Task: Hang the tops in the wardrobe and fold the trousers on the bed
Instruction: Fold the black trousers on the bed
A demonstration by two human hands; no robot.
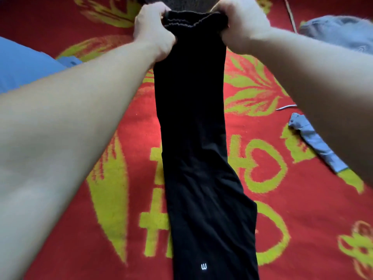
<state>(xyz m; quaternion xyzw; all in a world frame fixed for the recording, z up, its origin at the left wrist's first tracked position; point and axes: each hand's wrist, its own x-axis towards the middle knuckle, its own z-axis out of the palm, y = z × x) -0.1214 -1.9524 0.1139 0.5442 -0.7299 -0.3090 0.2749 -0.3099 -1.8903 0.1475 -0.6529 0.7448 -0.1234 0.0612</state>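
Black trousers [197,158] lie stretched lengthwise down the middle of the bed, on a red blanket with yellow-green patterns [262,138]. A small white logo shows near their near end. My left hand [153,31] grips the far end of the trousers on the left side. My right hand [240,27] grips the same far end on the right side. Both fists are closed on the bunched fabric edge, and both arms are extended forward over the bed.
A blue garment [22,65] lies at the left edge of the bed. Grey-blue clothing [339,31] is heaped at the far right, and a grey-blue strip of fabric [314,140] lies on the right under my forearm. A dark grey item [177,3] sits beyond the trousers.
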